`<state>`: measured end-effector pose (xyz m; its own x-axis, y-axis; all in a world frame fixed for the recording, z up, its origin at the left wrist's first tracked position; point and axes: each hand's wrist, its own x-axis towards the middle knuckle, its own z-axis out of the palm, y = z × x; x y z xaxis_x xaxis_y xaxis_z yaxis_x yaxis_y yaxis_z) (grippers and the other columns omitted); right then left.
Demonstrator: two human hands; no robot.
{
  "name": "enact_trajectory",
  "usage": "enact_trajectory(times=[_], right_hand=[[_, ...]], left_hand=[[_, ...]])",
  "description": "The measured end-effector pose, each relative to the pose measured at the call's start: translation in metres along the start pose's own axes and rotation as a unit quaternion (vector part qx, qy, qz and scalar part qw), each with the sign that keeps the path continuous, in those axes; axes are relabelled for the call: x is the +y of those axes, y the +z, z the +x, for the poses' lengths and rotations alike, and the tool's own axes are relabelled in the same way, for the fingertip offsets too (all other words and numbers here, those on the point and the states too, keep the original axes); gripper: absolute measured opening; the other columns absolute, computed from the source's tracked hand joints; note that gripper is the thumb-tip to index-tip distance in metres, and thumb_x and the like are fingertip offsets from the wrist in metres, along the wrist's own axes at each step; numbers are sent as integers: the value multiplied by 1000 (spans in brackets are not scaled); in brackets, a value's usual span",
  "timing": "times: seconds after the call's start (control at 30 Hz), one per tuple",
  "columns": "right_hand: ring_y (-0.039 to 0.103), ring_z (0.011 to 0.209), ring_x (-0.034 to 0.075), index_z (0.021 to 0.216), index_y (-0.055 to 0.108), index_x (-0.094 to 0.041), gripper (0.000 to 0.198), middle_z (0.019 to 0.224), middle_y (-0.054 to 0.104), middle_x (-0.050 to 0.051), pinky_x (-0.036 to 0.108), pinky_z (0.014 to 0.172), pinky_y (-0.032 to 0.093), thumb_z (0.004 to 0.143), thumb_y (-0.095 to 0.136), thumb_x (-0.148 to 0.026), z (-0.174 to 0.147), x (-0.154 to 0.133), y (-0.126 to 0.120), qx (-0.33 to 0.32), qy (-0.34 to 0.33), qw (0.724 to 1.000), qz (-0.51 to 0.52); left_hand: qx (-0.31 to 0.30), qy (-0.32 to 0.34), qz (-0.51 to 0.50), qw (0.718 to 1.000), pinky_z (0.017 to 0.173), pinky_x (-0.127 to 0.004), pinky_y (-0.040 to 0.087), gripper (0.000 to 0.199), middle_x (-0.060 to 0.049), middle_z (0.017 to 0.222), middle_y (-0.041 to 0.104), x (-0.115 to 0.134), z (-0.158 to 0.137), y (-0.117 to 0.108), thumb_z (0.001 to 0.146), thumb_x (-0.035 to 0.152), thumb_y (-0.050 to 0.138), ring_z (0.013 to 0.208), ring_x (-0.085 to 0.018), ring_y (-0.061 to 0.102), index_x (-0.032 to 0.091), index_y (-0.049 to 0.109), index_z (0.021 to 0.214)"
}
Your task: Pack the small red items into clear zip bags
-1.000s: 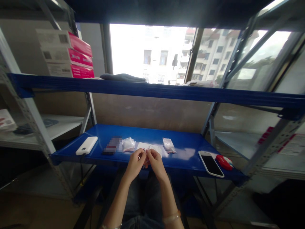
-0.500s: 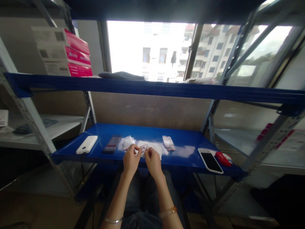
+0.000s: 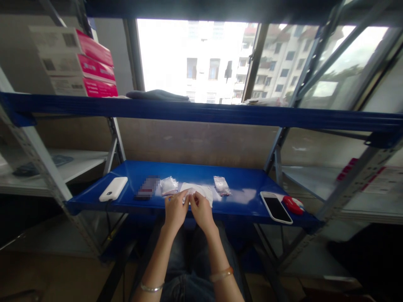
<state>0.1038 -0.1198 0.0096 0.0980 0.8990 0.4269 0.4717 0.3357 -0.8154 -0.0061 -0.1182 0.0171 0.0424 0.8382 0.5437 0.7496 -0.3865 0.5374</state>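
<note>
My left hand (image 3: pixel 175 211) and my right hand (image 3: pixel 202 211) meet over the front edge of the blue shelf, fingertips nearly touching. Both pinch a small, clear plastic bag (image 3: pixel 190 191), mostly hidden by the fingers; its contents cannot be made out. Beneath them spreads a white sheet (image 3: pixel 205 193), paper or tissue. To the left sits a clear bag of whitish contents (image 3: pixel 169 185). On the right lies another clear packet with small reddish bits (image 3: pixel 222 186).
The blue shelf (image 3: pixel 242 201) also carries a white power bank (image 3: pixel 113 188) with a cable, a blurred-out dark item (image 3: pixel 147 188), a white-edged phone (image 3: pixel 276 207) and a red object (image 3: pixel 292 205). An upper blue beam (image 3: pixel 201 112) crosses above, with pink-and-white boxes (image 3: pixel 97 67) on it.
My fingertips have drawn closer together, and the clear bag between them shows less. My left fingers now reach further over to the right. The view has shifted slightly.
</note>
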Motion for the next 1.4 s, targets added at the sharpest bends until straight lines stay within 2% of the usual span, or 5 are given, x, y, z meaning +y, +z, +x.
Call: enact_trajectory(times=[0.2, 0.43, 0.6, 1.2, 1.4], right_hand=[[57, 55, 16, 70, 50, -20, 29, 62, 57, 1, 24, 45, 40, 80, 53, -47, 2, 2, 11, -71, 100, 973, 194], [66, 60, 16, 91, 51, -19, 29, 72, 67, 4, 27, 57, 52, 80, 59, -44, 8, 5, 6, -160, 314, 780, 517], [67, 66, 16, 91, 56, -15, 22, 76, 69, 9, 25, 60, 52, 81, 62, -34, 13, 17, 6, -164, 344, 721, 579], [66, 65, 13, 80, 60, -12, 12, 71, 67, 6, 20, 62, 53, 82, 62, -24, 18, 15, 8, -51, 362, 650, 666], [68, 76, 16, 85, 59, -16, 20, 80, 69, 5, 24, 64, 54, 73, 71, -27, 18, 16, 13, -8, 309, 690, 655]], left_hand=[[30, 1, -3, 1000, 93, -43, 38, 30, -12, 112, 67, -9, 4, 1, 82, 18, 53, 107, -29, 60, 20, 64, 111], [6, 32, 17, 999, 98, -42, 39, 40, -10, 121, 63, -12, 6, -2, 78, 8, 53, 114, -26, 56, 20, 63, 115], [-14, 42, 77, 996, 99, -49, 34, 38, -6, 125, 61, -7, 2, 0, 78, 7, 51, 114, -27, 55, 26, 67, 106], [37, 30, -80, 996, 103, -50, 27, 8, -7, 108, 69, -3, 3, 0, 76, 21, 61, 106, -27, 59, 23, 66, 82], [101, -64, -357, 926, 105, -38, 32, 37, -7, 122, 59, 7, 5, 7, 71, 22, 67, 120, -24, 50, 24, 59, 107]])
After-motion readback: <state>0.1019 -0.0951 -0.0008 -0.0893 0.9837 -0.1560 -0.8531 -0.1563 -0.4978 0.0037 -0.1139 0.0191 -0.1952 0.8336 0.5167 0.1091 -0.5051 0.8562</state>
